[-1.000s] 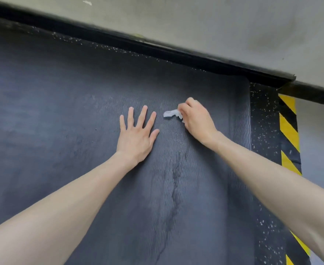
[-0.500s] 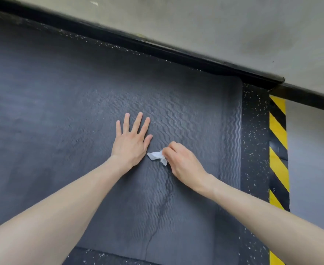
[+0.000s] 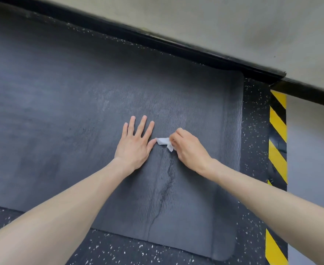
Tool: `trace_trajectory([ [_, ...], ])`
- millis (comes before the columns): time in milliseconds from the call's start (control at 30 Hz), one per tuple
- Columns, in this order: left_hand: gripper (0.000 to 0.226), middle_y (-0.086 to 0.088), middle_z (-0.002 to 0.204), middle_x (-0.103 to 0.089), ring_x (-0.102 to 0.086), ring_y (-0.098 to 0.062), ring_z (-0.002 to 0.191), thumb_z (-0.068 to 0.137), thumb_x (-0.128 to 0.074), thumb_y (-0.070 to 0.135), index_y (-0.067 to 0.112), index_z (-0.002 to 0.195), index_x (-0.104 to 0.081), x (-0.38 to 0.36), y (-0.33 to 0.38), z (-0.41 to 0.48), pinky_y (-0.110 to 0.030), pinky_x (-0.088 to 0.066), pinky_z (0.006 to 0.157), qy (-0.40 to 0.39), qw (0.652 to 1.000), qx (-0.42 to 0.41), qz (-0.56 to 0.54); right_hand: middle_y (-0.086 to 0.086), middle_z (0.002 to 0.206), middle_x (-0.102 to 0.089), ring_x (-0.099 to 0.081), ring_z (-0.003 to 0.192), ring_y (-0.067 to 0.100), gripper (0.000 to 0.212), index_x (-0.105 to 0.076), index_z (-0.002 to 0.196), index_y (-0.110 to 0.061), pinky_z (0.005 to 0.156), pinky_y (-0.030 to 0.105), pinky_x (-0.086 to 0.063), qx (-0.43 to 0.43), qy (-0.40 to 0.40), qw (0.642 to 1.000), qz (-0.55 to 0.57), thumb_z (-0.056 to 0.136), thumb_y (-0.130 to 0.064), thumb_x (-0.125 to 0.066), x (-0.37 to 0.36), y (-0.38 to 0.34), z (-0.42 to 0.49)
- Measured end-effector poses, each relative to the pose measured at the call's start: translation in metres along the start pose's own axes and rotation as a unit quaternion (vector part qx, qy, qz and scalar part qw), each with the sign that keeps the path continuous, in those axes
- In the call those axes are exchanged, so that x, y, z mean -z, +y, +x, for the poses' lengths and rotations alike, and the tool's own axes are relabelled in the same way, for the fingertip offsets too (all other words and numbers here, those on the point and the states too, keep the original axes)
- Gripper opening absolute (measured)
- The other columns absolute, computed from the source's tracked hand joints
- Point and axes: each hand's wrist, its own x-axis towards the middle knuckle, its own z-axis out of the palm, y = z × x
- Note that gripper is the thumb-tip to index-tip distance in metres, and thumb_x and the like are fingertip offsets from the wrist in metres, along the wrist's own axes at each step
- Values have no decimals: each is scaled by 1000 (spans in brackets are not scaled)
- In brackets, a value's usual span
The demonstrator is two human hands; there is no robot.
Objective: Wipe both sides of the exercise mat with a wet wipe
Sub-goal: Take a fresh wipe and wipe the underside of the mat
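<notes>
- Head view; dark grey exercise mat (image 3: 81, 121) lies flat on a black speckled floor (image 3: 119, 247); its wavy ribbed face is up; its far edge sits near the black skirting (image 3: 157, 39) under a grey wall (image 3: 214, 22).
- Rounded right-end corners of the mat are visible; the left end runs out of frame.
- Left hand (image 3: 134, 144): palm down on the mat, fingers straight and slightly spread; it holds nothing, only presses the surface.
- Right hand (image 3: 188, 148): fingers curled, pinching a crumpled white wet wipe (image 3: 164, 142); the wipe is against the mat, just right of the left thumb; its free end almost touches the thumb tip; contact cannot be confirmed.
- Both hands sit near the mat's right end, roughly mid-width; both forearms are bare.
- A thin dark irregular line (image 3: 167, 188) runs on the mat from just below the wipe toward the near edge; whether crease or wet streak, cannot tell.
- Yellow-and-black hazard strip (image 3: 278, 150) on the floor right of the mat, well apart from the hands.
</notes>
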Motion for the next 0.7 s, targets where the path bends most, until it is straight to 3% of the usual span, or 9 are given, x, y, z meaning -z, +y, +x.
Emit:
trace_trajectory([
  [100,68,-9,168,14,12,-41,152,101,-4,53,21,160,11,0,-1,-1,-52,-2,124,0,1000,-1,0,6,90,-47,-46,76,24,9,-54,87,-8,64,34,-41,64,-47,997,6,95,-4,-53,-8,-22,-35],
  [233,66,-8,168,12,12,-39,153,105,-10,51,20,160,8,5,2,-4,-51,-3,125,-7,1000,7,-16,11,85,-48,-46,74,26,13,-53,81,-7,66,35,-40,88,-46,995,-26,84,5,-59,-2,-11,-15],
  [367,64,-8,168,12,12,-38,153,106,-13,49,19,160,6,5,8,-20,-50,-2,125,-12,999,9,-40,12,87,-50,-48,76,29,16,-55,84,-5,67,44,-45,-50,21,997,-58,79,0,-70,12,28,31],
  [467,63,-8,168,11,12,-37,153,106,-12,48,19,160,6,1,7,-30,-48,-1,125,-9,999,2,-38,8,87,-47,-47,76,28,13,-53,83,-9,67,45,-43,-106,49,993,-31,84,2,-60,10,24,32],
  [533,63,-9,168,10,12,-37,153,107,-12,46,19,160,6,-1,6,-31,-48,-1,125,-2,999,-2,-36,7,84,-46,-44,74,25,15,-52,80,-11,66,44,-41,-71,40,997,-7,85,3,-56,0,-2,8],
  [700,62,-11,168,10,11,-40,153,107,-14,43,17,160,6,-4,7,-30,-50,-2,125,1,1000,-3,-25,7,88,-47,-44,77,23,14,-53,83,-10,67,33,-39,95,-68,993,28,87,3,-56,-26,-65,-58],
])
